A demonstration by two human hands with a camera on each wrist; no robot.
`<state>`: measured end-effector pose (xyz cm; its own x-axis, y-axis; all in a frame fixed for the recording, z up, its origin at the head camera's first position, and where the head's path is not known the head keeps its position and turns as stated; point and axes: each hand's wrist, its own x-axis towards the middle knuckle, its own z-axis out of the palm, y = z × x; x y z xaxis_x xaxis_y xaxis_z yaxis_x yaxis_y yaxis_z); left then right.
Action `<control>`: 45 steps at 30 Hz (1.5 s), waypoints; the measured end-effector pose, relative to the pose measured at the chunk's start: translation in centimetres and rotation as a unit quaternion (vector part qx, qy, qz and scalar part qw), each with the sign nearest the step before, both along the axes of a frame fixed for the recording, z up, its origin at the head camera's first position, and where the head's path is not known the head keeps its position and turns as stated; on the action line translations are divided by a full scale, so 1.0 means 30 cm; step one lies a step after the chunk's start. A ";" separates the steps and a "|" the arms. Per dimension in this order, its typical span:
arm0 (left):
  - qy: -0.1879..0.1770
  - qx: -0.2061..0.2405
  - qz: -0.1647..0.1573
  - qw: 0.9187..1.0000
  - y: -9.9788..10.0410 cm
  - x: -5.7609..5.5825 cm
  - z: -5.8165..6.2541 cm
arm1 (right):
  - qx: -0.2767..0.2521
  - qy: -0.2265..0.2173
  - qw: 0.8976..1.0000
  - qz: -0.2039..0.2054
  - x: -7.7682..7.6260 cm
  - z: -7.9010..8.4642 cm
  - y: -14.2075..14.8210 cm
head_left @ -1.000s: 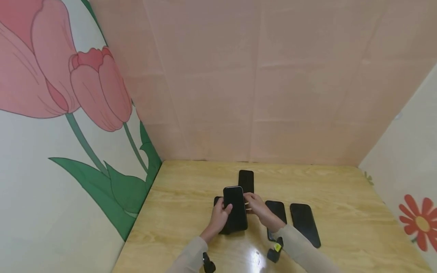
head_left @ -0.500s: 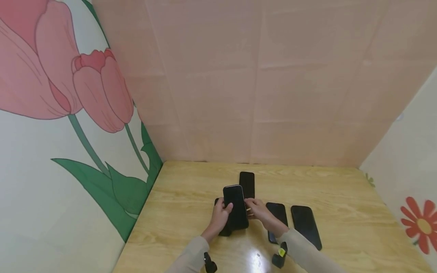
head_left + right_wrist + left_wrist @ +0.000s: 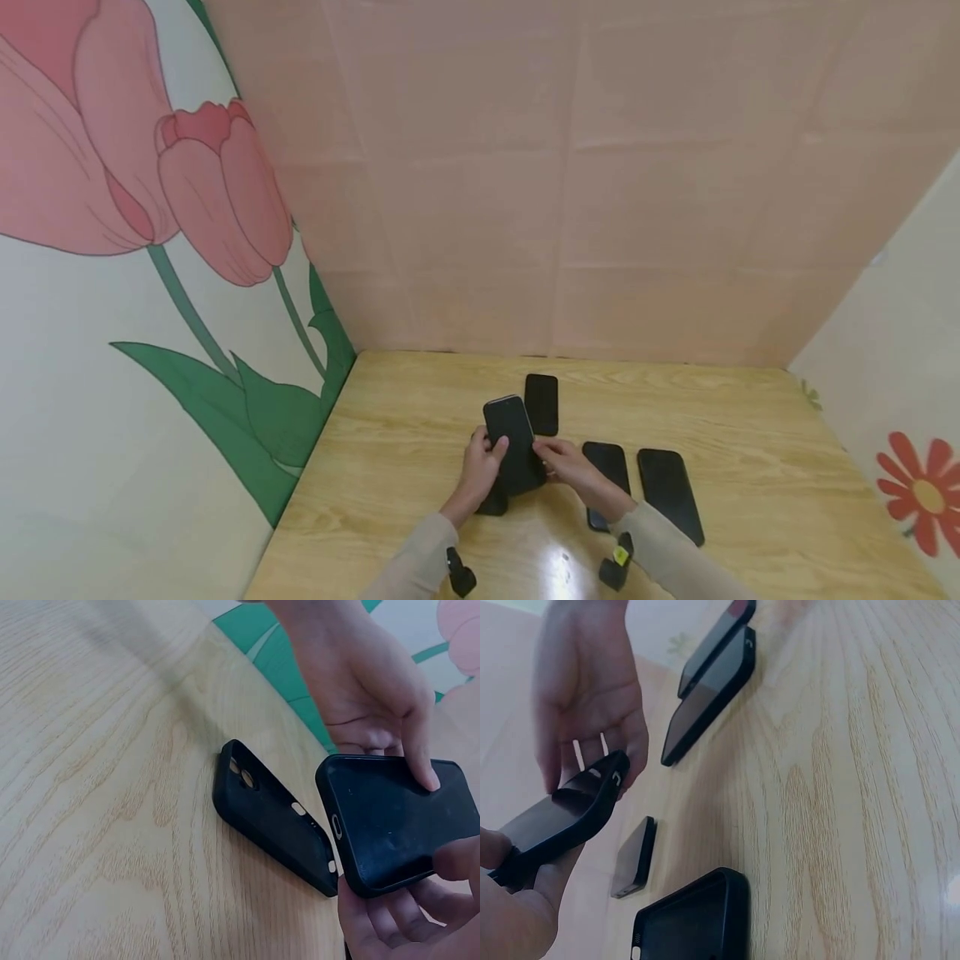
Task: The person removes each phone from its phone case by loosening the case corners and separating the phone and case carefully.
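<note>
Both hands hold a phone in a black case [image 3: 512,442] above the table, its dark face up and tilted. My left hand [image 3: 478,468] grips its left edge, thumb over the face. My right hand [image 3: 576,472] pinches its right edge near the lower corner. In the right wrist view the raised rim of the case and a port cutout on its short end [image 3: 337,826] show. Under the held phone lies a bare black phone case [image 3: 274,817], hollow side up, with camera and side cutouts; in the head view the hands and phone partly cover it.
A dark phone [image 3: 542,403] lies behind the hands. To the right are two more, one phone [image 3: 606,467] partly under the right forearm and another phone [image 3: 671,493] beyond it. The wooden table [image 3: 787,467] meets a pink back wall [image 3: 660,208].
The held phone has tipped, its top edge shifting left and its lower end lifting to the right. Both hands keep their hold; the phones on the table stay put.
</note>
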<state>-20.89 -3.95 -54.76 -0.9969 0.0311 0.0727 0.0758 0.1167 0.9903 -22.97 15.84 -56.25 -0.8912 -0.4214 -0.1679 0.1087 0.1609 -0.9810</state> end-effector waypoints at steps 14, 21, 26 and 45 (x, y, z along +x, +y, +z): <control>-0.015 0.023 0.002 1.000 0.000 0.017 0.046 | 0.027 -0.045 0.995 -0.085 -0.008 -0.019 -0.034; -0.033 0.060 -0.023 0.997 -0.006 0.012 0.036 | 0.057 -0.029 0.990 -0.130 -0.012 -0.011 -0.045; -0.044 0.085 -0.051 0.994 -0.008 0.005 0.023 | 0.060 -0.020 0.986 -0.153 -0.017 -0.022 -0.050; -0.010 0.013 -0.034 0.999 0.003 -0.008 -0.042 | 0.147 0.023 0.970 -0.193 -0.018 -0.017 -0.086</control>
